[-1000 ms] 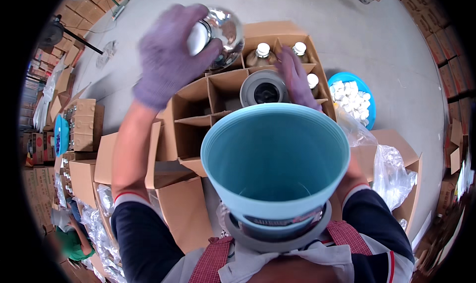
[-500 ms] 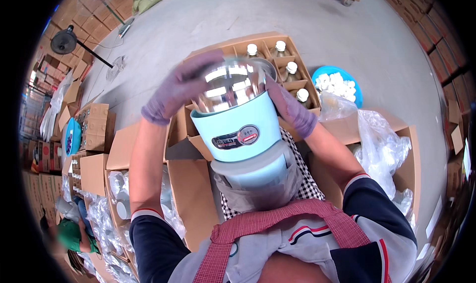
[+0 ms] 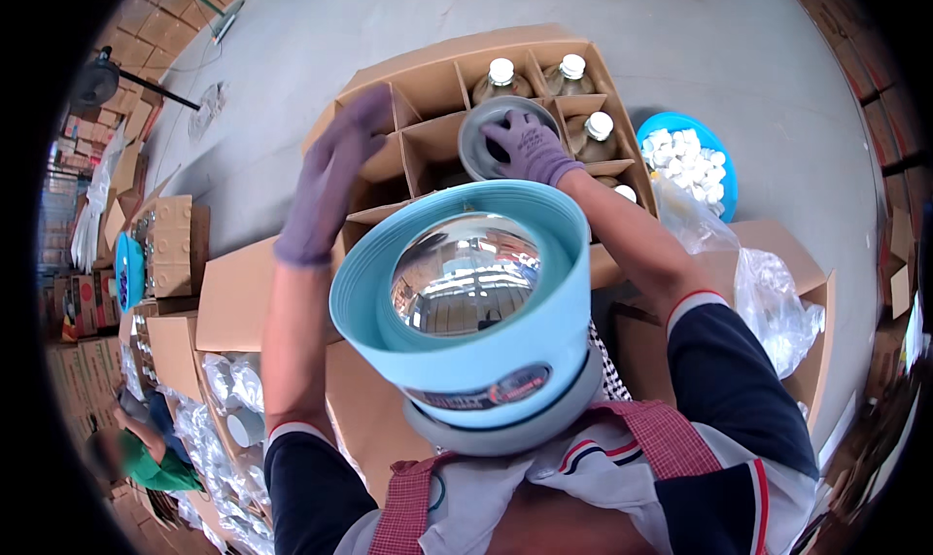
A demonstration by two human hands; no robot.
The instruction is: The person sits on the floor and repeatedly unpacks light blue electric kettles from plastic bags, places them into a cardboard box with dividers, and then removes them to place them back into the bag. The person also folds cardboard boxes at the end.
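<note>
The right hand (image 3: pixel 533 147), in a purple knitted glove, grasps a grey round part (image 3: pixel 475 145) by its middle, fingers bent into the dark opening. The part rests on top of a divided carton (image 3: pixel 326 132), inward from its far right corner. The left hand (image 3: pixel 335 181), gloved alike and blurred, is released, its fingers extended above the carton's left edge. Between the forearms, beyond the carton's near edge, stands a light blue housing (image 3: pixel 408 372) on a grey base (image 3: pixel 515 436), with a shiny silver dome (image 3: pixel 462 283) seated inside its rim.

Bottles (image 3: pixel 502 85) with white caps fill cells by the carton's far right corner and along its right edge. On the floor, just beside that edge, a blue basin (image 3: pixel 730 193) holds white caps (image 3: pixel 685 161).
</note>
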